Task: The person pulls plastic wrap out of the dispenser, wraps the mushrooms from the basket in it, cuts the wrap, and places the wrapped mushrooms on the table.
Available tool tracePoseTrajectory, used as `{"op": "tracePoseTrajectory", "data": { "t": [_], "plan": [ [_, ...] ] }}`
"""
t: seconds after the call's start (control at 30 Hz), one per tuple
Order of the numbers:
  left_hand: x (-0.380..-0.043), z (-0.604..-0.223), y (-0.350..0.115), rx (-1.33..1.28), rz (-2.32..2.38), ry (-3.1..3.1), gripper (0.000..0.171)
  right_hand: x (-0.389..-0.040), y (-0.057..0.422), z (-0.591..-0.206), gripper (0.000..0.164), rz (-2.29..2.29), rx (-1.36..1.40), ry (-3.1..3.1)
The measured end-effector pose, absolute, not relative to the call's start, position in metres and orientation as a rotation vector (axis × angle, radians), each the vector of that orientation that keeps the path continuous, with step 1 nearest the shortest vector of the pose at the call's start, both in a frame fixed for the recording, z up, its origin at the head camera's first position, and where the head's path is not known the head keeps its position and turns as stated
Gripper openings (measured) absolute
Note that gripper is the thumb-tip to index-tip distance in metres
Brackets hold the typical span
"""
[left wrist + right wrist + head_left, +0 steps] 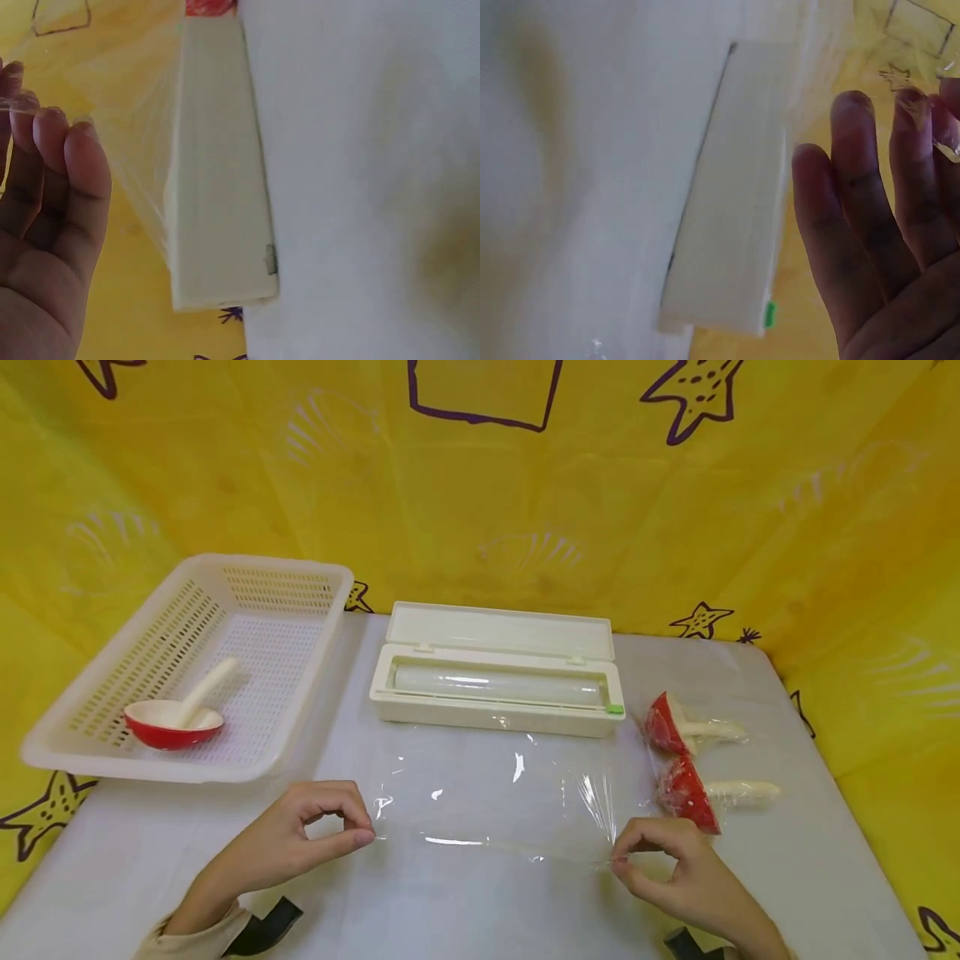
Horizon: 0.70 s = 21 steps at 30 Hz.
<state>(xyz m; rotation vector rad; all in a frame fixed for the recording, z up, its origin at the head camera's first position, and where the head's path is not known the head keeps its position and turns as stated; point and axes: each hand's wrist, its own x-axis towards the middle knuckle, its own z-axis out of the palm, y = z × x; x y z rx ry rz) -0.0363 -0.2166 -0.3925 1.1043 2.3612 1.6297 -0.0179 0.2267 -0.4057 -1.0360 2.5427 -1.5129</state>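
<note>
A clear sheet of plastic wrap (pixel 487 793) stretches from a white dispenser box (pixel 495 718) toward me. My left hand (pixel 300 831) pinches the sheet's near left corner between thumb and index finger. At the near right corner, my right hand (pixel 686 868) pinches it the same way, and creases run up from those fingertips. The box lid (pixel 498 631) is raised at the back, showing the wrap roll (pixel 495 683) inside. A green slider (pixel 615 708) sits at the box's right front corner. In both wrist views the sheet spans between fingers and box.
A white slotted basket (pixel 300 718) stands at the left, with a red-and-white ladle (pixel 176 735) in it. Two more red ladles, the far one (pixel 667 727) and the near one (pixel 690 797), lie wrapped in film at the right. A yellow patterned cloth (pixel 480 510) hangs behind.
</note>
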Motion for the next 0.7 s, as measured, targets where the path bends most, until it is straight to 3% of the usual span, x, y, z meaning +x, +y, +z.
{"op": "tracePoseTrajectory", "data": {
  "t": [0.33,0.53,0.7],
  "plan": [
    [-0.042,-0.426,-0.218,0.983,1.497,2.272,0.004,-0.026,0.227,-0.436,0.018,-1.399,-0.954,2.45],
    [-0.042,-0.441,-0.214,0.939,1.391,2.312,0.005,-0.029,0.226,-0.451,0.018,-1.325,-1.011,2.481],
    [-0.042,-0.444,-0.21,1.057,1.222,2.444,0.009,-0.029,0.224,-0.459,0.019,-1.253,-1.054,2.52]
  ]
}}
